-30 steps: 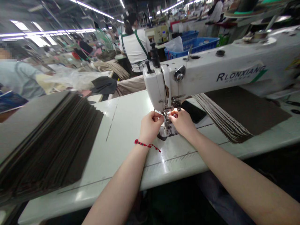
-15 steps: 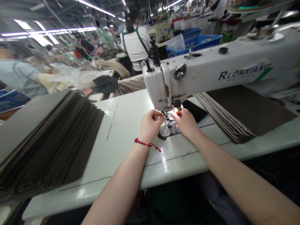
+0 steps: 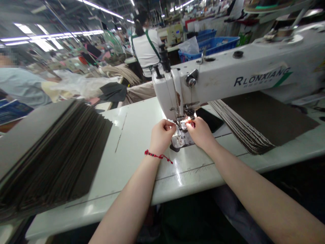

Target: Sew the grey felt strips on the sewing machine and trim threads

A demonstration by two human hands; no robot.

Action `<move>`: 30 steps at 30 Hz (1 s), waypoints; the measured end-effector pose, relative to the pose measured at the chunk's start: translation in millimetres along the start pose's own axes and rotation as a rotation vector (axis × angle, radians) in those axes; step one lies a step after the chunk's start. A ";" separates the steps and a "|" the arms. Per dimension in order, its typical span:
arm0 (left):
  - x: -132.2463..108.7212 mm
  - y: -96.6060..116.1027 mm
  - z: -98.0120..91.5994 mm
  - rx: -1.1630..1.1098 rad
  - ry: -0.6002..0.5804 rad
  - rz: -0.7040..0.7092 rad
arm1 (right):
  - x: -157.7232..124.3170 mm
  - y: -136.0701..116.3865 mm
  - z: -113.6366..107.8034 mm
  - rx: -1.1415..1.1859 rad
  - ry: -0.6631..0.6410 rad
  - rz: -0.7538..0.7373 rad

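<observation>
A white sewing machine [image 3: 218, 74] stands across the table, its lamp lighting the needle area. Just left of the needle and presser foot [image 3: 180, 122] is my left hand [image 3: 162, 134], thumb and forefinger pinched together; a red braided bracelet [image 3: 157, 156] circles that wrist. On the other side of the needle my right hand [image 3: 200, 131] is also closed in a pinch, its fingertips close to the presser foot. Whatever either pinch holds is too small to make out. The metal needle plate [image 3: 183, 139] shows below and between the hands.
A tall stack of dark grey-brown fabric pieces [image 3: 50, 145] fills the table's left side. Another stack of brown pieces [image 3: 264, 122] lies under the machine arm. A flat black item [image 3: 209, 119] rests behind my right hand. Other people [image 3: 146, 47] sit beyond the table.
The view has shifted very slightly. Both hands stay at the needle in nearly the same pinched pose.
</observation>
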State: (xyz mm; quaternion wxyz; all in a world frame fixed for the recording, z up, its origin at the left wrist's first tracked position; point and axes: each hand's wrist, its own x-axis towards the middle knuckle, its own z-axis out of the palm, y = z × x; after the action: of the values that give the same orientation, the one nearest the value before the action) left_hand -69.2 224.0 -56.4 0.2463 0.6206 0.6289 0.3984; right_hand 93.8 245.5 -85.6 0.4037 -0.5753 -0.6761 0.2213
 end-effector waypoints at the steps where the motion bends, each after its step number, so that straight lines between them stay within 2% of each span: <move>1: 0.4 -0.2 0.3 0.000 0.002 0.000 | 0.1 0.3 0.3 0.005 0.001 -0.001; 11: 4.7 -1.1 5.4 -0.016 0.011 0.014 | 3.1 -5.7 3.5 0.062 0.015 -0.023; 23: 1.8 5.2 2.8 -0.014 0.018 0.036 | 4.5 -6.1 4.0 0.053 0.017 -0.013; 30: 4.3 -0.7 7.5 -0.026 -0.001 0.027 | 3.4 -11.0 2.2 0.026 0.010 -0.016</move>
State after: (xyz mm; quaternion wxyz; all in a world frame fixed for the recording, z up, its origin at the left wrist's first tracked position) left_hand -64.1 229.8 -60.4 0.2491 0.6257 0.6154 0.4095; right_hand 85.4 246.5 -77.6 0.4161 -0.5658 -0.6757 0.2241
